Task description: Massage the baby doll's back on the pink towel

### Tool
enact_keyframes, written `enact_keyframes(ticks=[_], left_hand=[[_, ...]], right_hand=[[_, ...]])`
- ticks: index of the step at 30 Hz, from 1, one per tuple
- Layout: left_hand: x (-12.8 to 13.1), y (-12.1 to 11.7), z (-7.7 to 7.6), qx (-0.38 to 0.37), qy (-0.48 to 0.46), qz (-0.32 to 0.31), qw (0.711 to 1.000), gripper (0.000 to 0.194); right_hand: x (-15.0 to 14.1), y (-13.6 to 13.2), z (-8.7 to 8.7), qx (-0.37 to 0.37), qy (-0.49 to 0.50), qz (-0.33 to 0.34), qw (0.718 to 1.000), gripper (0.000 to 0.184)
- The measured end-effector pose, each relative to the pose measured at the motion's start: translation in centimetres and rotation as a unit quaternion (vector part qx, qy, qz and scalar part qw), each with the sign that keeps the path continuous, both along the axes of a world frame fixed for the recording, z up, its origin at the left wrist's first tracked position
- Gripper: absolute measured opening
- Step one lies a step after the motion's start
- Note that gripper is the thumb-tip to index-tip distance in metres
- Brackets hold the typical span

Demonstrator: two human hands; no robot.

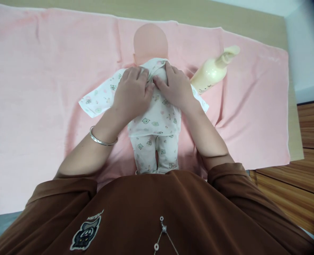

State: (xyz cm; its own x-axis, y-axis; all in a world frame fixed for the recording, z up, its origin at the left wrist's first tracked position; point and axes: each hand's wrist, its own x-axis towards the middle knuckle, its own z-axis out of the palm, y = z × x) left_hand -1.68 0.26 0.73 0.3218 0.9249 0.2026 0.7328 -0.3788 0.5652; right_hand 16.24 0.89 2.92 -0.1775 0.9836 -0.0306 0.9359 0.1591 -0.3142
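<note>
A baby doll (151, 40) lies on a pink towel, its head away from me. It wears a white baby shirt (155, 118) printed with small animals, and matching trousers (143, 148). At the shirt's neckline, my left hand (134, 88) is closed with its fingertips on the fabric. My right hand (177, 85) pinches the fabric on the other side of the collar, its thumb close to the left hand's fingers. The cloth between them is gathered and folded. Both sleeves spread out sideways; no doll hands show at their ends.
A pale yellow pump bottle (210, 74) rests on the towel (258, 117) just right of the doll, beside the right sleeve. The towel is wrinkled and covers most of a light wooden table (275, 30). Brown wood-grain panels (309, 170) stand at the right.
</note>
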Motion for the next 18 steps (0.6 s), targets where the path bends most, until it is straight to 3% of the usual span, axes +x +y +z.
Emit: enact_keyframes(ticks=[7,18], left_hand=[[-0.2,2.0,-1.6,-0.031,0.014,0.043,0.999,0.065],[-0.2,2.6,-3.3,-0.010,-0.015,0.081,0.997,0.065]], right_hand=[[-2.5,-2.5,0.4,0.053,-0.072,0.009,0.996,0.051],[-1.0,-0.7,-0.5,0.063,-0.014,0.005,0.998,0.057]])
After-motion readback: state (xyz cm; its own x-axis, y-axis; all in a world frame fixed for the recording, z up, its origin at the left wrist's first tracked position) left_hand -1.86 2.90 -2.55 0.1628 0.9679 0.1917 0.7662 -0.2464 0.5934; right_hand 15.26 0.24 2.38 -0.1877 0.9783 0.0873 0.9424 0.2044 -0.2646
